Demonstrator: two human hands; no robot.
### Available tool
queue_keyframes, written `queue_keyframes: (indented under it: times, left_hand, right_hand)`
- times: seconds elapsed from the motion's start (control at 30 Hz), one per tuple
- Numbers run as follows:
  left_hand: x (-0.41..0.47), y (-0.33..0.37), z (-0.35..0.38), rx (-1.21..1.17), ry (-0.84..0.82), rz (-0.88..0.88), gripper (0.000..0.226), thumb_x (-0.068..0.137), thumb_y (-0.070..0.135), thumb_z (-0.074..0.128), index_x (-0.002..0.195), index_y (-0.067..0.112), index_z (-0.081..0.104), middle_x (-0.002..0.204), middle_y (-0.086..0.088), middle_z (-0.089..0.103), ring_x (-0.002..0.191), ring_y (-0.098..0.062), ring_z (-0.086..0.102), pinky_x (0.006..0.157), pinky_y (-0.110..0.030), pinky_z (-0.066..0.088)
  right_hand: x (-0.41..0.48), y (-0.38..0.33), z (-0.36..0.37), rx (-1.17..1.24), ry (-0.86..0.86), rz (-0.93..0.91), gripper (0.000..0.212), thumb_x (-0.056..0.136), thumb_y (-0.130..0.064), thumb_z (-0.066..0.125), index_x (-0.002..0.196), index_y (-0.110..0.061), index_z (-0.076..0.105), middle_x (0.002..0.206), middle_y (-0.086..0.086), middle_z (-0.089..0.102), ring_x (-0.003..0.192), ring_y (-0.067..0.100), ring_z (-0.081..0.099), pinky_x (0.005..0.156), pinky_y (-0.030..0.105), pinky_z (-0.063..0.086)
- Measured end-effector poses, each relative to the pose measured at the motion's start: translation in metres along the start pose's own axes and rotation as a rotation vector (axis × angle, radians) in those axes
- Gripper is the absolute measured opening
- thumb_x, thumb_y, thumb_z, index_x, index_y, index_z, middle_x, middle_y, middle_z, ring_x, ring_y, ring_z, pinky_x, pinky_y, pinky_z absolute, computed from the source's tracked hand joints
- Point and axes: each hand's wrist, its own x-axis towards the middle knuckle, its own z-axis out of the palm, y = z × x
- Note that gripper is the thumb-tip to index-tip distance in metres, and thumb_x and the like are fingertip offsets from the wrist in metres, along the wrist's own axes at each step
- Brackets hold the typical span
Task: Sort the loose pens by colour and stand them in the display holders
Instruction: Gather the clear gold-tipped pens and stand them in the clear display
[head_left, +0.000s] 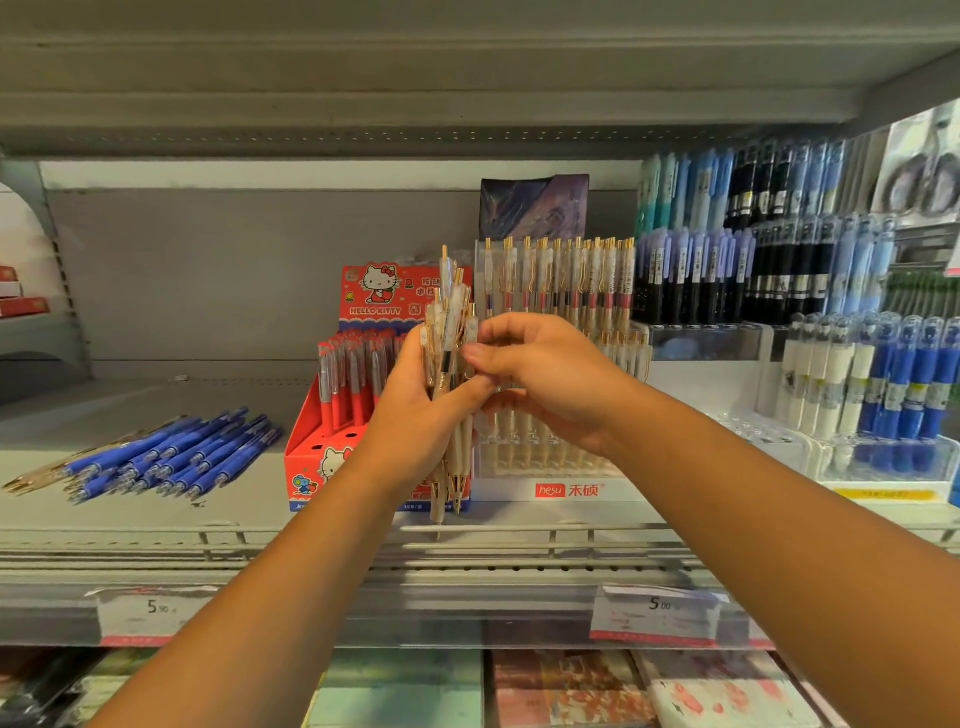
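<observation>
**At the pen shelf: cream-and-gold bundle held in both hands**

Dead centre of the view, the left hand (410, 421) is wrapped round a bundle of cream plastic pens with gold clips (450, 332). Its fingers are curled tight on the barrels, with the tips pointing down to 6 o'clock and the clips up at 12. The right hand (550, 384) comes in from 3 o'clock and pinches the upper right side of that bundle between thumb and curled fingers. Can't tell if it's got 1 pen or a few.

Just behind the bundle, toward 3 o'clock, stands the clear plastic display holder with a white "hesu" base (519, 491), with more cream-and-gold pens upright in rows. Behind the left hand at 9 o'clock is the red cardboard Hello Kitty display box (311, 457), with red-grip pens (343, 384) standing in it.

Further out at 9 o'clock, a pile of loose blue pens (171, 457) lies flat on the grey metal shelf (156, 519), with a few loose cream pens (41, 475) just beside its far left edge. Up at 2 o'clock there are tiered clear racks of blue and black pens (779, 275).
</observation>
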Motion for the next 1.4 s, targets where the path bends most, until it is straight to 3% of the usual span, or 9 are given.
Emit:
queue_keyframes:
  times: [0.2,0.3,0.43,0.53,0.73,0.9,1.03,1.23,1.4]
  left_hand:
    - [0.0,-0.001,-0.001,-0.037,0.009,-0.031,0.051,0.086,0.03,0.07,0.132,0.034,0.048,0.123,0.0,0.067,0.115,-0.021,0.065,0.091,-0.041,0.056]
    - [0.0,0.0,0.0,-0.053,0.026,-0.06,0.055,0.079,0.045,0.072,0.129,0.036,0.05,0.119,0.0,0.069,0.11,-0.024,0.067,0.084,-0.041,0.056]
    - [0.002,-0.004,-0.003,-0.061,0.077,-0.062,0.037,0.086,0.039,0.068,0.121,0.037,0.054,0.105,0.0,0.071,0.095,-0.022,0.07,0.073,-0.038,0.056]
    - [0.002,-0.007,-0.004,-0.002,0.1,-0.051,0.038,0.089,0.035,0.064,0.125,0.036,0.052,0.093,0.01,0.07,0.086,-0.014,0.067,0.077,-0.042,0.054]
    - [0.002,-0.006,-0.003,0.073,0.128,-0.071,0.039,0.096,0.03,0.061,0.132,0.039,0.049,0.101,0.017,0.07,0.095,-0.005,0.066,0.09,-0.041,0.053]
    - [0.0,-0.003,-0.001,0.09,0.148,-0.093,0.042,0.096,0.033,0.06,0.135,0.04,0.047,0.115,0.014,0.067,0.117,-0.02,0.062,0.101,-0.049,0.049]
    - [0.001,-0.002,0.0,0.103,0.147,-0.095,0.045,0.096,0.036,0.06,0.137,0.042,0.044,0.124,0.017,0.064,0.119,-0.009,0.059,0.104,-0.047,0.047]
    - [0.0,-0.001,0.0,0.11,0.135,-0.074,0.038,0.095,0.036,0.06,0.131,0.041,0.049,0.102,0.018,0.066,0.098,-0.009,0.061,0.098,-0.049,0.05]
    - [-0.001,-0.002,0.0,0.116,0.128,-0.053,0.038,0.095,0.038,0.06,0.132,0.038,0.049,0.105,0.015,0.067,0.096,-0.008,0.062,0.094,-0.045,0.052]
  right_hand:
    - [0.002,0.002,0.005,-0.166,0.136,-0.069,0.006,0.093,-0.012,0.063,0.098,-0.008,0.066,0.077,-0.001,0.065,0.072,0.012,0.067,0.072,0.034,0.06]
    - [0.004,0.003,0.006,-0.16,0.192,-0.091,0.006,0.095,-0.012,0.061,0.096,-0.008,0.065,0.078,0.0,0.065,0.075,0.014,0.067,0.072,0.038,0.062]
    - [0.005,0.005,0.002,-0.225,0.255,-0.114,0.012,0.098,-0.011,0.054,0.096,-0.007,0.066,0.087,0.008,0.068,0.074,0.018,0.07,0.068,0.038,0.062]
    - [0.006,0.004,-0.007,-0.26,0.333,-0.171,0.014,0.099,-0.011,0.05,0.095,-0.013,0.063,0.088,0.008,0.067,0.064,0.009,0.068,0.062,0.029,0.061]
    - [0.011,0.007,-0.031,-0.312,0.457,-0.3,0.019,0.099,-0.011,0.053,0.111,-0.025,0.047,0.096,-0.009,0.056,0.081,0.017,0.066,0.051,0.013,0.051]
    - [0.016,0.022,-0.039,-0.375,0.476,-0.344,0.026,0.098,-0.009,0.054,0.113,-0.029,0.047,0.097,-0.008,0.058,0.085,0.014,0.066,0.059,0.022,0.059]
    - [0.02,0.031,-0.04,-0.449,0.456,-0.353,0.028,0.097,-0.01,0.056,0.114,-0.03,0.05,0.093,-0.011,0.059,0.084,0.01,0.065,0.062,0.023,0.06]
    - [0.025,0.043,-0.041,-0.529,0.405,-0.255,0.021,0.095,-0.01,0.061,0.106,-0.027,0.054,0.094,-0.008,0.061,0.083,0.01,0.066,0.061,0.02,0.059]
    - [0.024,0.049,-0.041,-0.71,0.351,-0.243,0.018,0.091,-0.014,0.067,0.106,-0.023,0.062,0.087,-0.017,0.059,0.082,-0.001,0.06,0.07,0.017,0.052]
